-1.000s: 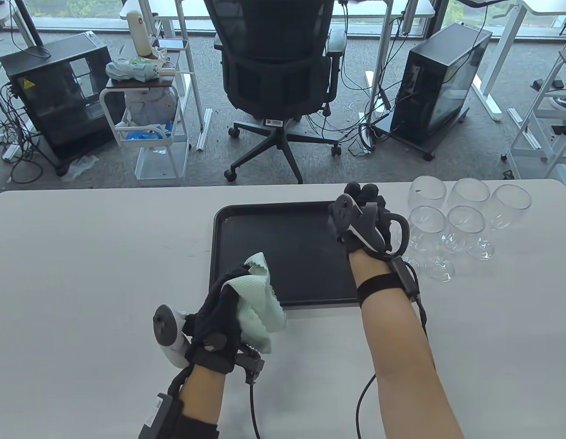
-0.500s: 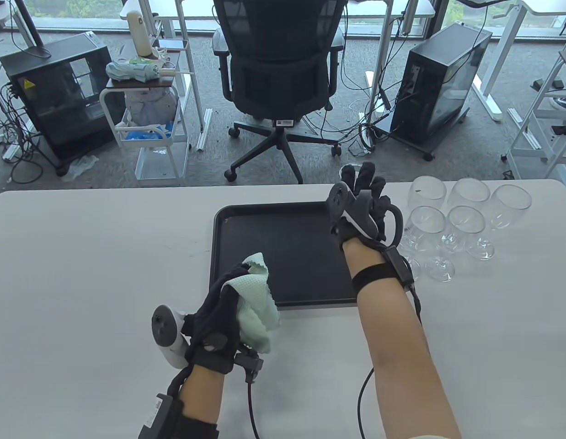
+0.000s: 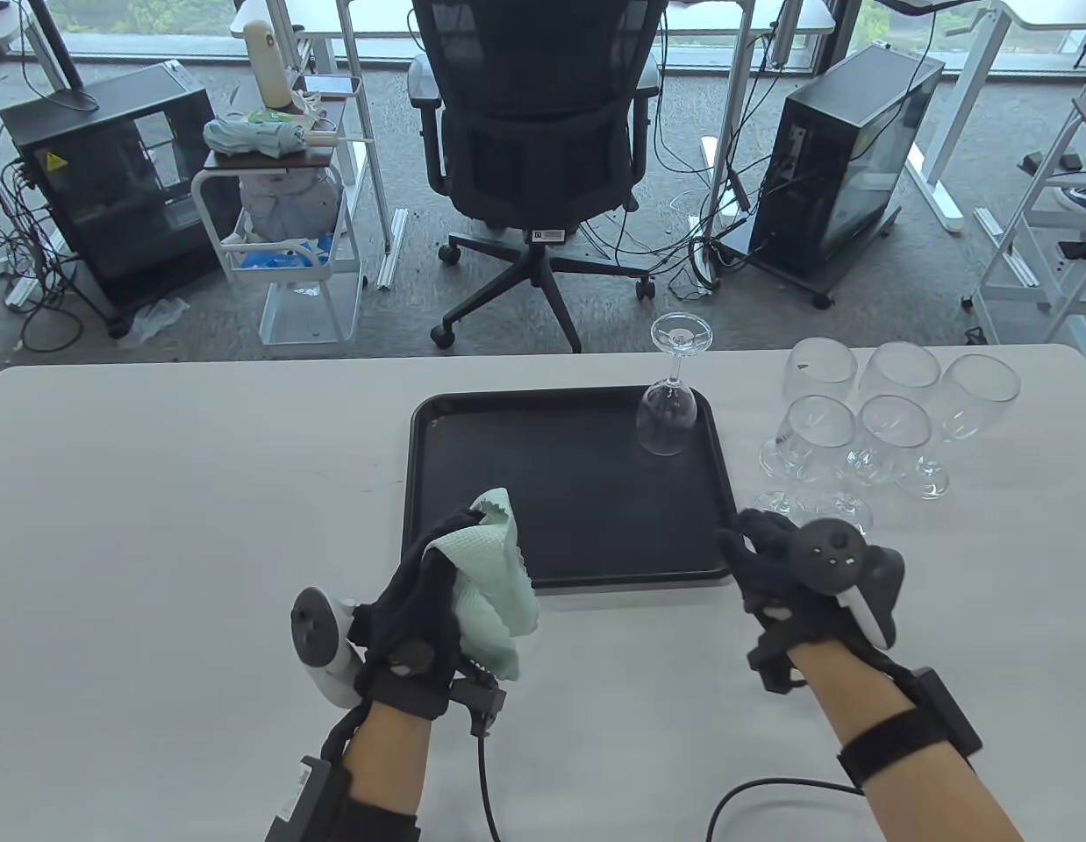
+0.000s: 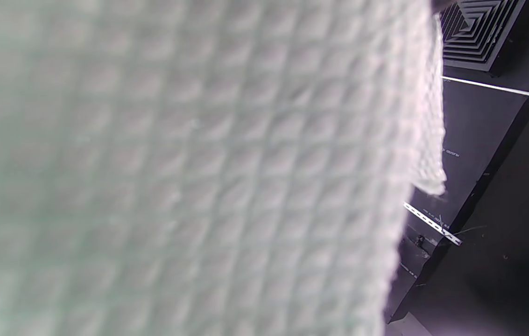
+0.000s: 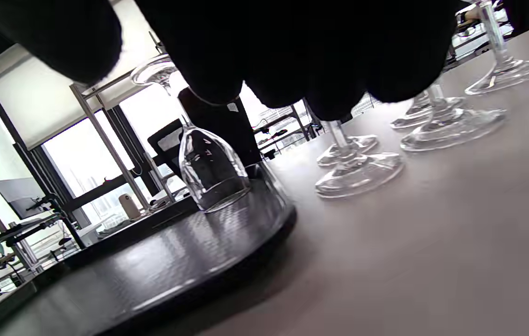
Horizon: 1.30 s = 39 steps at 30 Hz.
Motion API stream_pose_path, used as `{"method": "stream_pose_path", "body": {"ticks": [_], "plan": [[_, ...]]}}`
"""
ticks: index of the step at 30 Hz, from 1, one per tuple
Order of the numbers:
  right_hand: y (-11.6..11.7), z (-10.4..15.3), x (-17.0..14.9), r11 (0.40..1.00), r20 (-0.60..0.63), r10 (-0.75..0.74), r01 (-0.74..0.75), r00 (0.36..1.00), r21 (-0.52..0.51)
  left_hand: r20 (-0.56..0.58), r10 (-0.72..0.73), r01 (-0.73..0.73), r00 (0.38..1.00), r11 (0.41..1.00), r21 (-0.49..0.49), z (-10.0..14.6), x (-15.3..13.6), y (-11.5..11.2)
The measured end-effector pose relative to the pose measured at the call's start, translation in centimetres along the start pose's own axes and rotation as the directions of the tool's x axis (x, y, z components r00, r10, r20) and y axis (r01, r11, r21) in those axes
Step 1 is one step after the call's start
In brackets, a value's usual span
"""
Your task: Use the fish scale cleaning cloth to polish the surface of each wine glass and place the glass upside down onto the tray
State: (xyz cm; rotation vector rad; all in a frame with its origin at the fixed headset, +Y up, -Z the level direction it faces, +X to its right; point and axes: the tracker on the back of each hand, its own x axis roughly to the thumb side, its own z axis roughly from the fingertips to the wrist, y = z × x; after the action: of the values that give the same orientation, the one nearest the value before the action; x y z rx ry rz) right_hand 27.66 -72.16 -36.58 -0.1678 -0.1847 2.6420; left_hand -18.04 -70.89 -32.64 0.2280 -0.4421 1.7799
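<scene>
Left hand [image 3: 420, 605] near the table's front edge grips the bunched green cloth [image 3: 495, 583], fingers curled round it, just beside the tray's [image 3: 552, 574] front-left corner. One glass [image 3: 668, 412] stands upside down in the tray's far right corner, nothing touching it. Right hand [image 3: 797, 570] hangs empty beside the tray's front right corner, fingers loosely curled. Five upright glasses [image 3: 894, 421] wait on the right. Placement looks done; next calls for the right hand to reach and pick another glass.

cloth [image 4: 189, 168]: waffle-textured fabric | tray [image 5: 189, 261]: dark, semi-gloss, perhaps plastic | wine glass [image 3: 668, 417]: clear glass
</scene>
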Motion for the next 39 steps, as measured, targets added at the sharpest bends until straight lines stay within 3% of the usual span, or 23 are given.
{"method": "stream_pose_path", "body": {"ticks": [4, 6, 12, 17, 26, 34, 39], "plan": [[-1.0, -0.1, -6.6, 1.0, -0.257, -0.029, 0.027, 0.966, -0.012, 0.008, 0.008, -0.008, 1.0, 1.0, 0.001, 0.0, 0.2, 0.1], [-1.1, -1.3, -9.3, 0.988, -0.402, -0.156, 0.143, 0.902, -0.062, 0.009, 0.005, -0.005, 1.0, 1.0, -0.002, -0.1, 0.3, 0.0], [0.5, -4.7, -11.0, 0.952, -0.515, -0.304, 0.265, 0.802, -0.15, 0.001, 0.024, -0.024, 1.0, 1.0, 0.002, -0.2, 0.0, 0.3], [1.2, -7.6, -11.2, 0.941, -0.556, -0.34, 0.276, 0.758, -0.198, -0.007, 0.03, -0.03, 1.0, 0.999, 0.017, -0.2, -0.3, 0.7], [2.1, -9.5, -11.0, 0.9, -0.584, -0.436, 0.342, 0.685, -0.271, 0.01, 0.039, -0.039, 0.999, 0.999, 0.028, -0.1, 0.3, 1.1], [1.5, -8.1, -11.8, 0.866, -0.555, -0.499, 0.368, 0.665, -0.338, 0.014, 0.038, -0.038, 0.999, 0.999, 0.019, -0.1, 0.1, 1.1], [-0.9, -5.9, -12.8, 0.801, -0.396, -0.593, 0.462, 0.701, -0.381, 0.018, 0.037, -0.038, 0.999, 0.999, 0.008, -0.1, 0.1, 0.9]]}}
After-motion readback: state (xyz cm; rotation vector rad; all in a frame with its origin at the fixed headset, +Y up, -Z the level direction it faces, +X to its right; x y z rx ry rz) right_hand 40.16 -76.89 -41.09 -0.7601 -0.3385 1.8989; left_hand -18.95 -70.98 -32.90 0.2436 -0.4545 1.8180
